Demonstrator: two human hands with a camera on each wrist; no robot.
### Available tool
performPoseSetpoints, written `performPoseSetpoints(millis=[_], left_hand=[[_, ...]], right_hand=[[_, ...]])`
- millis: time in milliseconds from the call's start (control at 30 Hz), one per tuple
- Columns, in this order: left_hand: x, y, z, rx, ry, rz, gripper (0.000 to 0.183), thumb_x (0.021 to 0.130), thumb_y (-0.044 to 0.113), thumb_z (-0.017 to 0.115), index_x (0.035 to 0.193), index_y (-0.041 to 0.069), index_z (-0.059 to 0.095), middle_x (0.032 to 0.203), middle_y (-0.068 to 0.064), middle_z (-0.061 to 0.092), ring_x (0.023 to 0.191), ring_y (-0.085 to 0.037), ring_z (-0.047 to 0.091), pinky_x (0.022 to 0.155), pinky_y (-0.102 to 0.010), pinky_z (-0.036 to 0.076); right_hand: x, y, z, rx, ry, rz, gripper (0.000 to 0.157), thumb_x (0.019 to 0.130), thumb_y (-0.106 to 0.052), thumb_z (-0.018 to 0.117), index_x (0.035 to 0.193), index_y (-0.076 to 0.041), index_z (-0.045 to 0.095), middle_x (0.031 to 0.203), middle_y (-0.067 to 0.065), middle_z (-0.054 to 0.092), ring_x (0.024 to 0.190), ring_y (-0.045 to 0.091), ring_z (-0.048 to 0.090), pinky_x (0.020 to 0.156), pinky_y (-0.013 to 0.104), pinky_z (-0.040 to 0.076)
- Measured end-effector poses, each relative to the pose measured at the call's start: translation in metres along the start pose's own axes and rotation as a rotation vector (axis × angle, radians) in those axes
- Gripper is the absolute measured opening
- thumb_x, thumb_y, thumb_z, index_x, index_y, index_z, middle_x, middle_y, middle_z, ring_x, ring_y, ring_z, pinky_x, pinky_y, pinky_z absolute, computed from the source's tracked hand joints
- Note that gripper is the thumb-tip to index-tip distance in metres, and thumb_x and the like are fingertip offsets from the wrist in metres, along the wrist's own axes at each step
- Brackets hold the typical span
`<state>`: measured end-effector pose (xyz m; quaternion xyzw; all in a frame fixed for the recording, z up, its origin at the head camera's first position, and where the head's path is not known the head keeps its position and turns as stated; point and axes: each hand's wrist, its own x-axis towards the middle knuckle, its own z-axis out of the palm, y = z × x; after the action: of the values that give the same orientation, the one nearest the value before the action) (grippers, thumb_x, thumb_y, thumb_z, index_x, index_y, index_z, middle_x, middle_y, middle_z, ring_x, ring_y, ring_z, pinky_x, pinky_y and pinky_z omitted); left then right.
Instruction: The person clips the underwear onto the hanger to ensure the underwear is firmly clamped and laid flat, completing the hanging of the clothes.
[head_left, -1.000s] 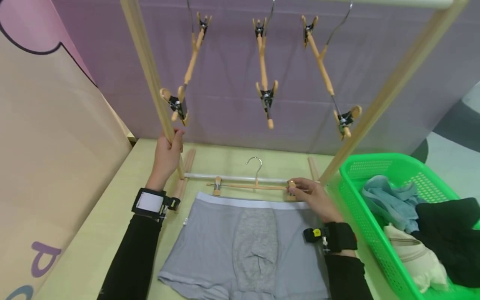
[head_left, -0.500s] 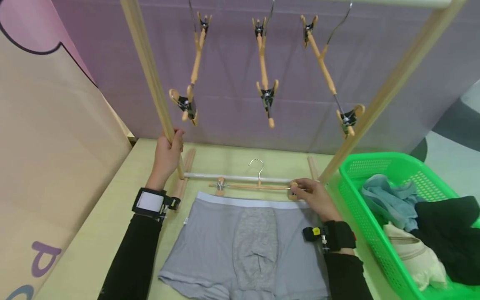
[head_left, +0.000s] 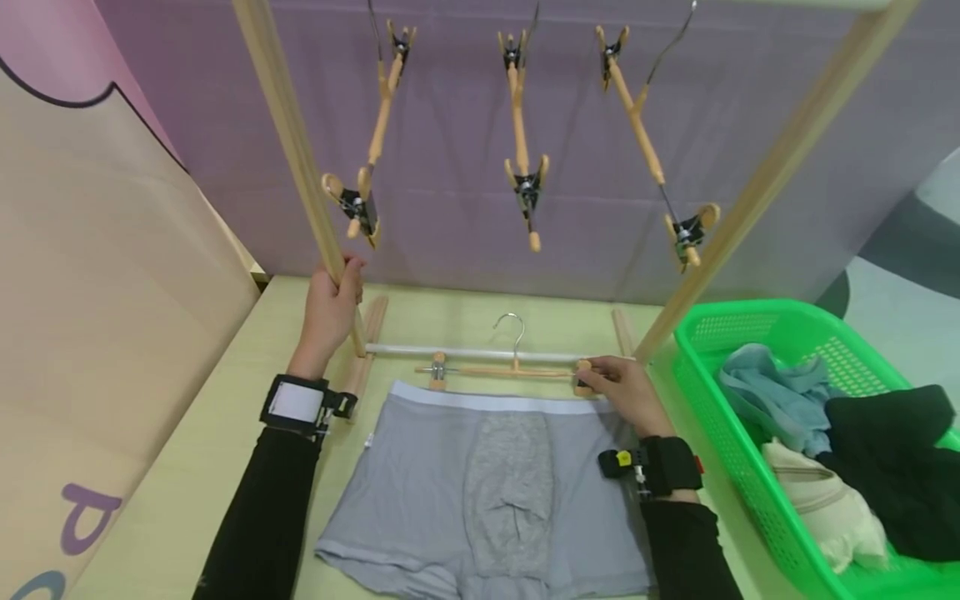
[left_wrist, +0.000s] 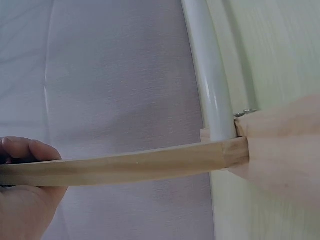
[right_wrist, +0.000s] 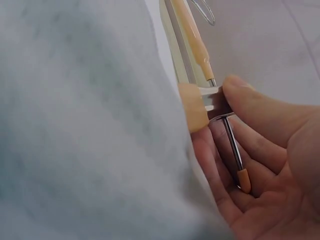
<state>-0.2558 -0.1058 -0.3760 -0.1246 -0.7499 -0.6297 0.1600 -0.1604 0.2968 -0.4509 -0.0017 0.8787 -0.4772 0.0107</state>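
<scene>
Rack post [head_left: 297,150] gripped by L hand [head_left: 327,312], curled round; clip [right_wrist: 194,107] at R end of hanger [head_left: 502,372] pinched by R hand [head_left: 630,393], nr grey briefs [head_left: 510,492].

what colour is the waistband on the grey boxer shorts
The waistband is white, seen best in the head view.

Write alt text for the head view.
The right hand pinches a clip of a hanger beside gray boxer briefs; the left hand grips a wooden rack post. Three hangers hang above; a green basket holds clothes.
</scene>
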Motion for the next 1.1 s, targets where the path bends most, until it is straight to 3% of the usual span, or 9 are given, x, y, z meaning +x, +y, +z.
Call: performPoseSetpoints(millis=[200,367,433,533,667,767,867,933,1100], left_hand=[[0.006,-0.020,0.000,0.032,0.012,-0.004,0.028,0.107,0.017,0.044,0.109,-0.008,0.055,0.070,-0.005,0.049,0.060,-0.007,0.048,0.058,-0.019,0.043],[0.003,-0.014,-0.008,0.230,-0.056,-0.061,0.037,0.107,0.029,0.043,0.114,-0.006,0.054,0.087,-0.016,0.059,0.076,-0.019,0.058,0.069,-0.027,0.050],[-0.001,-0.008,-0.016,0.355,-0.144,-0.113,0.043,0.106,0.034,0.044,0.124,-0.004,0.050,0.102,-0.021,0.062,0.089,-0.028,0.061,0.076,-0.038,0.052],[-0.006,0.002,-0.029,0.562,-0.359,-0.230,0.057,0.105,0.040,0.043,0.136,-0.007,0.040,0.119,-0.030,0.057,0.106,-0.042,0.059,0.085,-0.055,0.050],[-0.014,0.017,-0.038,0.803,-0.652,-0.386,0.059,0.105,0.042,0.043,0.123,-0.014,0.049,0.097,-0.022,0.057,0.088,-0.035,0.058,0.075,-0.048,0.050],[-0.017,0.019,-0.039,0.861,-0.770,-0.457,0.058,0.104,0.044,0.044,0.117,-0.010,0.056,0.078,-0.008,0.046,0.072,-0.023,0.047,0.063,-0.035,0.042],[-0.021,0.025,-0.030,0.860,-0.827,-0.435,0.054,0.104,0.043,0.045,0.117,-0.008,0.060,0.076,-0.005,0.045,0.069,-0.020,0.045,0.062,-0.032,0.039],[-0.024,0.035,-0.018,0.855,-0.848,-0.392,0.051,0.104,0.039,0.046,0.121,-0.007,0.060,0.084,-0.009,0.054,0.073,-0.021,0.050,0.065,-0.033,0.042],[-0.034,0.034,0.033,0.829,-0.884,-0.185,0.039,0.104,0.035,0.051,0.118,0.002,0.065,0.102,-0.010,0.069,0.080,-0.020,0.061,0.072,-0.038,0.051]], right_hand=[[0.002,0.001,0.000,0.024,0.003,0.033,0.039,0.099,-0.024,0.062,0.127,0.004,0.063,0.114,0.025,0.068,0.104,0.036,0.063,0.088,0.046,0.049],[0.003,0.003,-0.001,0.031,-0.003,0.049,0.040,0.099,-0.025,0.063,0.127,0.004,0.063,0.113,0.023,0.068,0.104,0.035,0.064,0.088,0.044,0.050],[0.003,0.002,-0.002,0.034,-0.006,0.051,0.040,0.099,-0.025,0.063,0.127,0.004,0.063,0.113,0.023,0.068,0.104,0.035,0.063,0.089,0.044,0.050],[0.002,0.001,-0.002,0.037,-0.010,0.057,0.041,0.098,-0.027,0.064,0.126,0.003,0.064,0.114,0.023,0.068,0.105,0.035,0.063,0.090,0.045,0.051],[0.003,0.000,-0.002,0.034,-0.010,0.071,0.042,0.098,-0.029,0.064,0.126,0.002,0.064,0.116,0.023,0.068,0.106,0.035,0.063,0.089,0.043,0.050],[0.004,-0.002,-0.001,0.028,-0.013,0.081,0.043,0.098,-0.030,0.065,0.126,0.002,0.063,0.116,0.023,0.068,0.104,0.034,0.064,0.087,0.040,0.050],[0.005,-0.002,-0.002,0.022,-0.024,0.073,0.044,0.098,-0.030,0.065,0.127,0.003,0.062,0.117,0.024,0.067,0.100,0.033,0.065,0.085,0.038,0.050],[0.006,0.000,-0.004,0.016,-0.039,0.057,0.045,0.098,-0.030,0.064,0.129,0.003,0.060,0.120,0.024,0.065,0.099,0.033,0.065,0.085,0.039,0.051],[-0.001,0.006,-0.014,-0.014,-0.079,0.011,0.044,0.100,-0.026,0.061,0.131,0.005,0.056,0.126,0.027,0.060,0.105,0.037,0.063,0.086,0.041,0.053]])
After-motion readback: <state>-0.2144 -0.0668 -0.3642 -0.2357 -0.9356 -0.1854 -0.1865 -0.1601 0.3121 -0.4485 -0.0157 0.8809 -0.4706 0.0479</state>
